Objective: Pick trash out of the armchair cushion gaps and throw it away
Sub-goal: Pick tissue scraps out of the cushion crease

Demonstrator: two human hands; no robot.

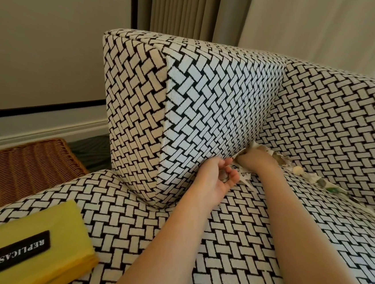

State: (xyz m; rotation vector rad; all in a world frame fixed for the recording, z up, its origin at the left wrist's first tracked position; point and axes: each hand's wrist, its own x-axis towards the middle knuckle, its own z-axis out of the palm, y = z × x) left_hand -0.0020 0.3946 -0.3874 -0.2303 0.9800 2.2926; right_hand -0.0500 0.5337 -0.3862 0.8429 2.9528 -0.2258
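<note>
Down at the cushion gap (177, 199), right hand (255, 160) clutches paper trash (255, 146); left hand (212, 182) pinches metal discs (224, 178).

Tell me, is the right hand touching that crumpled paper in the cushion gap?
Touching. The head view shows the right hand curled round the crumpled paper at the cushion gap.

Right hand (256, 160) grips crumpled paper trash (321, 182) in a patterned armchair (209, 98) cushion gap; left hand (214, 183) holds small metal pieces (223, 178).
</note>
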